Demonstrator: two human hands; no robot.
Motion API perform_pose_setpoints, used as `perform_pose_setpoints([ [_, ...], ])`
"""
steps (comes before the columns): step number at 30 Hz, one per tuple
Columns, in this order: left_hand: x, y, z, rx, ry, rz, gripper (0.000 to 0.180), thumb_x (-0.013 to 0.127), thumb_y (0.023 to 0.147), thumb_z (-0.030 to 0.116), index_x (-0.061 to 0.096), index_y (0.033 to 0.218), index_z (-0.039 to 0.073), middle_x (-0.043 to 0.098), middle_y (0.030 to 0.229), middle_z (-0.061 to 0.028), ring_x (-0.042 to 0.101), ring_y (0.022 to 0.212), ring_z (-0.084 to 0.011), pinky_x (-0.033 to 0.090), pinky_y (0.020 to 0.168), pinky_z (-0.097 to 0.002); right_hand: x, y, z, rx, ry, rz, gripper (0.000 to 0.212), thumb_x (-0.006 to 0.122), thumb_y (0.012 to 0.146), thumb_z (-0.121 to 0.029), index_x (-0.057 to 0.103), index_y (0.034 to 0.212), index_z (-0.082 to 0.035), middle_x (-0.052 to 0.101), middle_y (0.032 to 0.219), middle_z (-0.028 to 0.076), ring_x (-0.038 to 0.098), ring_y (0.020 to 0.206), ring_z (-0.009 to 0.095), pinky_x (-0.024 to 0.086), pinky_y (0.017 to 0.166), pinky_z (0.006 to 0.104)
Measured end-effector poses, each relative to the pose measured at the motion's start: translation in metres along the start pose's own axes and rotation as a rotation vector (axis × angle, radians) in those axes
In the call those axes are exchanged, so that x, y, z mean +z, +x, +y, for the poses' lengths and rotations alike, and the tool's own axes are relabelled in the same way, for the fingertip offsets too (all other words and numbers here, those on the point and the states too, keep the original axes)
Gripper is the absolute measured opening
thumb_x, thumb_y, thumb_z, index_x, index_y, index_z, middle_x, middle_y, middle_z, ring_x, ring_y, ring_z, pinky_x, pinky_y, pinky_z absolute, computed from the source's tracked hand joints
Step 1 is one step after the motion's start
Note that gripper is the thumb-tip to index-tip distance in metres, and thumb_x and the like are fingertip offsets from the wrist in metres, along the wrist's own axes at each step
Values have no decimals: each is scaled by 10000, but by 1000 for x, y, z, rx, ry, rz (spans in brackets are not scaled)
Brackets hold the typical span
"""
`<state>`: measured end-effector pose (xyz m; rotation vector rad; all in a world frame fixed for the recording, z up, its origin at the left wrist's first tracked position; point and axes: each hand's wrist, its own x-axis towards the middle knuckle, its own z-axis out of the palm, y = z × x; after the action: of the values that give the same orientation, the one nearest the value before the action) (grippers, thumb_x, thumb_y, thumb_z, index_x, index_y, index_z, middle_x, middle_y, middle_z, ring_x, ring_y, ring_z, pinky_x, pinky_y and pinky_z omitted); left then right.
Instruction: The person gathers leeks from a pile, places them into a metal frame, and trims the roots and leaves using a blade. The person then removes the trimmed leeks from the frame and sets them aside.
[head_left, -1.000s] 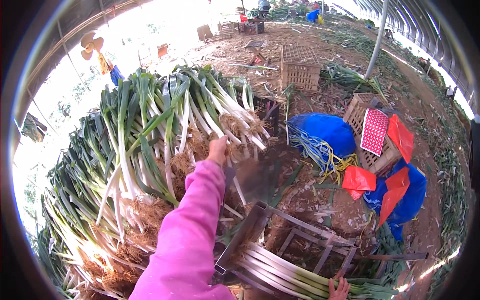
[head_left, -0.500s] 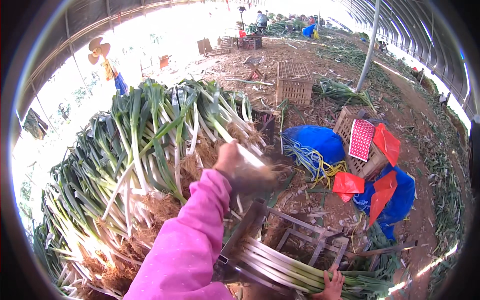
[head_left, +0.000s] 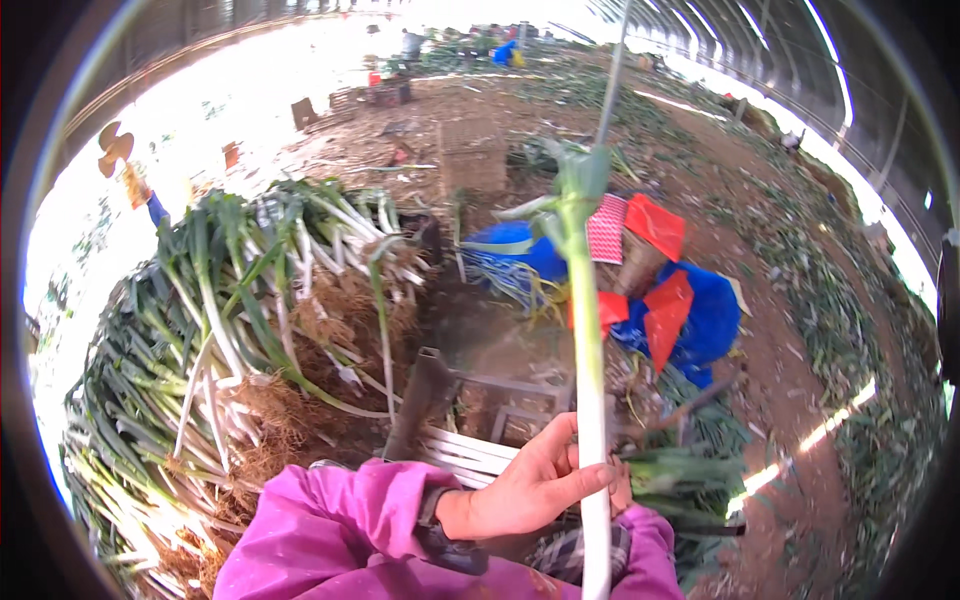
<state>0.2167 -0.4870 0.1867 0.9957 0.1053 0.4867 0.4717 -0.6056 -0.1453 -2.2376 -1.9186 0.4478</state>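
A single leek (head_left: 590,370) stands almost upright in front of me, green top upward and white shank down past the lower edge. My left hand (head_left: 525,488) is closed on its shank, thumb across the front. Just behind the leek is my right hand (head_left: 621,487), partly covered, so its fingers and any grip are unclear. Beneath both hands, several leeks (head_left: 465,450) lie side by side on a metal frame (head_left: 510,383), their green ends to the right. A large heap of leeks (head_left: 215,330) with brown roots fills the left side.
Beyond the frame lie blue plastic bags (head_left: 705,310), red bags (head_left: 668,315) and a bundle of pale ties (head_left: 510,283). A plastic crate (head_left: 470,155) stands farther back, near a metal pole (head_left: 612,85). Leaf scraps (head_left: 810,290) litter the soil at right.
My left hand has come back from the heap with the leek, which is now upright before me. My right hand has moved left from the laid leeks' green ends. The view has shifted right.
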Motion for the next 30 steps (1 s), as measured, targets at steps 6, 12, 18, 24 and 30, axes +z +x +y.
perform_pose_setpoints([
  [6, -18, 36, -15, -365, 295, -198, 444, 534, 939, 73, 367, 1347, 18, 604, 958, -55, 612, 763, -110, 519, 631, -251, 0, -7, -3, 71, -159, -12, 1164, 819, 450, -584, 336, 1455, -250, 322, 1446, 235, 256, 1358, 436, 165, 1118, 593],
  [12, -127, 45, -127, -56, 700, -309, 379, 519, 975, 134, 426, 1337, 72, 535, 917, 16, 497, 735, -78, 437, 620, -237, -15, -9, -12, 128, -141, -63, 1142, 849, 447, -472, 345, 1448, -252, 313, 1453, 233, 257, 1364, 423, 168, 1122, 583],
  [18, -266, 73, -174, -1069, 1113, -322, 381, 538, 946, 313, 546, 1222, 51, 638, 1051, -153, 625, 919, -271, 498, 850, -401, -17, -8, -10, 153, -101, -98, 1099, 826, 459, -476, 367, 1432, -250, 309, 1444, 227, 241, 1370, 411, 162, 1131, 561],
  [24, -315, 97, -217, -986, 1443, -435, 503, 527, 902, 391, 495, 1303, 89, 623, 1069, -178, 640, 889, -307, 507, 771, -426, -11, -1, -7, 145, -126, -159, 1167, 834, 451, -542, 308, 1461, -282, 280, 1455, 225, 231, 1371, 418, 152, 1127, 581],
  [30, -266, 62, -282, -265, 1728, 298, 578, 589, 824, 527, 528, 1297, 201, 598, 1033, -139, 525, 1062, -324, 320, 1016, -449, -17, 1, -14, 138, -148, -136, 1176, 848, 437, -530, 316, 1456, -279, 298, 1444, 210, 262, 1349, 412, 181, 1110, 592],
])
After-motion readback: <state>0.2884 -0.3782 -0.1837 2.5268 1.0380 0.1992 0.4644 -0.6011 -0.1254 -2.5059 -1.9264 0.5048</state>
